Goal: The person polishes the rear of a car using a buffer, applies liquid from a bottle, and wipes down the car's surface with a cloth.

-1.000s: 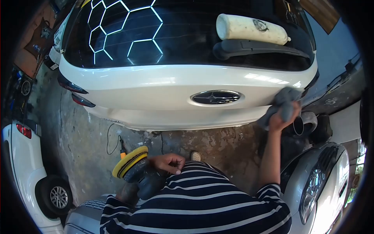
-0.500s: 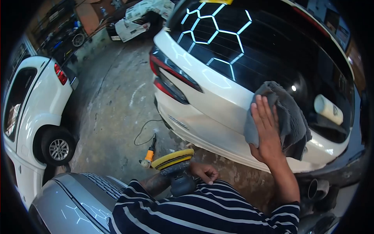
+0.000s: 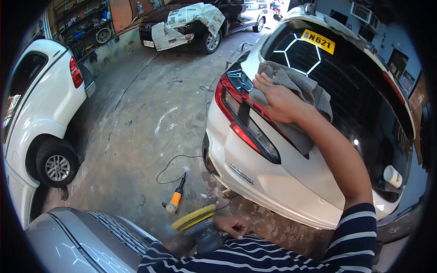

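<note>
My right hand (image 3: 277, 98) lies on a grey microfiber towel (image 3: 314, 93), fingers close together, pressing it to the rear corner of a white car (image 3: 291, 186). The towel covers part of the rear window (image 3: 359, 104) and hangs down over the tail light (image 3: 246, 120). Low in front of my body, my left hand (image 3: 233, 225) has curled fingers beside a polisher (image 3: 209, 241) with a yellow foam pad (image 3: 195, 217). The polisher sits against my left wrist and forearm; its grip is partly hidden.
An orange power tool (image 3: 175, 198) with a cord lies on the concrete floor (image 3: 136, 150). A white bottle (image 3: 392, 176) rests by the rear window's lower right. A silver car (image 3: 82, 241), a white vehicle (image 3: 50, 109) and a dark car (image 3: 182, 22) partly covered in newspaper surround the space.
My right hand has slid the towel up and left across the rear window to the tail-light corner. The view has shifted. My left hand stays by the polisher.
</note>
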A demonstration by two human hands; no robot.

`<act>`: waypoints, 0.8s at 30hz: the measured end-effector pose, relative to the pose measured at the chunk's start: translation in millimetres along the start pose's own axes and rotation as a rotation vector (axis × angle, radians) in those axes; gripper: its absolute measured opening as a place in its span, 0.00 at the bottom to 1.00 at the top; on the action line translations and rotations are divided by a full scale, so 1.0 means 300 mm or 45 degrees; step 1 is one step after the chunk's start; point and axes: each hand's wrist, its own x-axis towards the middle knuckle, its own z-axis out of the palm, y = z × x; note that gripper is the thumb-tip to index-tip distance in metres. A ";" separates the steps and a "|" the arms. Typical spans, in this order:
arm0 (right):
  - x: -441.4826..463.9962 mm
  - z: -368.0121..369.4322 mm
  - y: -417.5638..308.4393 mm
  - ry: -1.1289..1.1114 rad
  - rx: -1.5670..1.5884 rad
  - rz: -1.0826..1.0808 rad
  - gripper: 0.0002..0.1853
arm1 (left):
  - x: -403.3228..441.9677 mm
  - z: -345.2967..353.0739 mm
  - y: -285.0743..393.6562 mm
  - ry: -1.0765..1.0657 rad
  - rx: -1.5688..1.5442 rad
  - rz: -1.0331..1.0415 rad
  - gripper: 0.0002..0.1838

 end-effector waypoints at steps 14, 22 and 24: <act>0.636 0.154 0.124 -0.116 -0.071 0.407 0.21 | -0.251 0.164 -0.073 0.407 -0.184 0.081 0.12; -0.311 -0.062 -0.239 0.042 0.054 0.331 0.41 | -0.229 0.063 0.038 0.205 0.001 0.009 0.12; -0.524 -0.099 -0.324 0.116 0.000 0.479 0.46 | -0.222 0.023 0.047 0.134 0.029 -0.025 0.12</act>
